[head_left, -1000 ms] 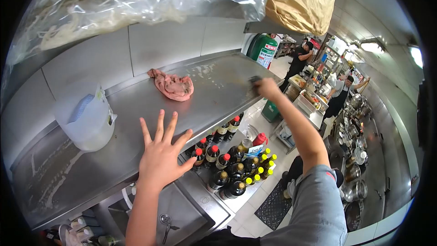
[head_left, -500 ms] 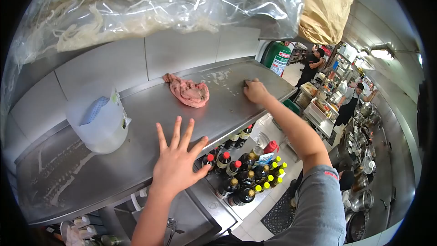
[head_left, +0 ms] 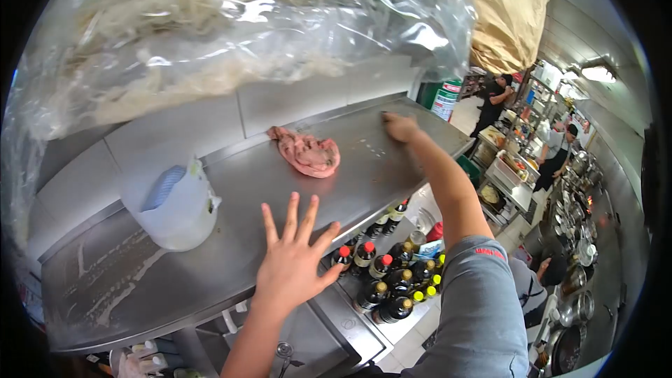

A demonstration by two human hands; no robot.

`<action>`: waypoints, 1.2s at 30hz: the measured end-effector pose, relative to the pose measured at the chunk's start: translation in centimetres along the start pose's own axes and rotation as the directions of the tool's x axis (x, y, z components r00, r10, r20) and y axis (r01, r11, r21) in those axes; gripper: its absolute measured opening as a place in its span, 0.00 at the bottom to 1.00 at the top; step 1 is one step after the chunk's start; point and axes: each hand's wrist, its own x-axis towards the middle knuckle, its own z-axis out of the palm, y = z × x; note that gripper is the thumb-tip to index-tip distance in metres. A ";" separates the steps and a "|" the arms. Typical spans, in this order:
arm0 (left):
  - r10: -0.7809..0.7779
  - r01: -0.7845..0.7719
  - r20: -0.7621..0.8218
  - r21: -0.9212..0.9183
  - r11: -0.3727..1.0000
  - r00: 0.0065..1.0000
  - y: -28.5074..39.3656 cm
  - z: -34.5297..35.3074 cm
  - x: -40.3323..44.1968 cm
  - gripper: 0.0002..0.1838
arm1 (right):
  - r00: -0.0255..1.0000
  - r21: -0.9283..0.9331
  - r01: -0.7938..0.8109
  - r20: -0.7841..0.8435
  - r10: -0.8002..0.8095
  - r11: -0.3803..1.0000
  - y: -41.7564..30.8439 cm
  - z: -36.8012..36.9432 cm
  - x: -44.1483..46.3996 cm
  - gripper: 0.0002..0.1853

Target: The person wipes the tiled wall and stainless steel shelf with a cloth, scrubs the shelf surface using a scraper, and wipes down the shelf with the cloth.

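Note:
My left hand [head_left: 292, 266] is held with its fingers spread over the front edge of the steel shelf [head_left: 252, 217], holding nothing. Farther off to the right, my right hand [head_left: 401, 128] presses down on the shelf near its back edge. Its fingers are closed over a small dark thing [head_left: 385, 118], mostly hidden beneath them. Between the hands and the wall lies a crumpled pink cloth [head_left: 308, 154]. To the left stands a translucent plastic jug [head_left: 175, 213] with a blue patterned cloth [head_left: 164, 187] in it. Whitish suds streak the shelf's left end, and a few spots lie left of my right hand.
A clear plastic bag [head_left: 245, 21] of pale strands and a brown paper bag [head_left: 509, 14] hang overhead. Below the shelf stand several dark sauce bottles [head_left: 381, 280] beside a sink [head_left: 308, 336]. A green cylinder [head_left: 441, 98] is at the far end. Several people work to the right.
My right hand has slid back toward the wall, over where white suds lay; fewer suds show there. The view has shifted, and my left hand stays spread.

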 end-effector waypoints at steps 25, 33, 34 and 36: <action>-0.027 0.027 -0.016 -0.027 0.999 0.999 0.5 -0.3 -0.2 0.32 | 0.985 -0.202 0.008 0.173 0.028 0.979 1.0 -3.6 -7.0 0.25; -0.028 0.025 -0.047 -0.061 0.998 0.999 0.4 -0.3 -0.4 0.32 | 0.946 0.028 -0.316 0.090 0.312 0.949 6.4 -2.8 -6.0 0.25; -0.032 0.030 -0.048 -0.054 0.998 0.998 0.2 -0.4 -0.6 0.32 | 0.969 -0.128 -0.200 0.118 0.215 0.971 4.4 -3.2 -5.9 0.25; -0.021 0.018 -0.054 -0.057 0.998 0.998 0.4 -0.3 -0.4 0.32 | 0.993 -0.159 -0.011 0.118 0.030 0.987 -0.7 -4.3 -7.3 0.24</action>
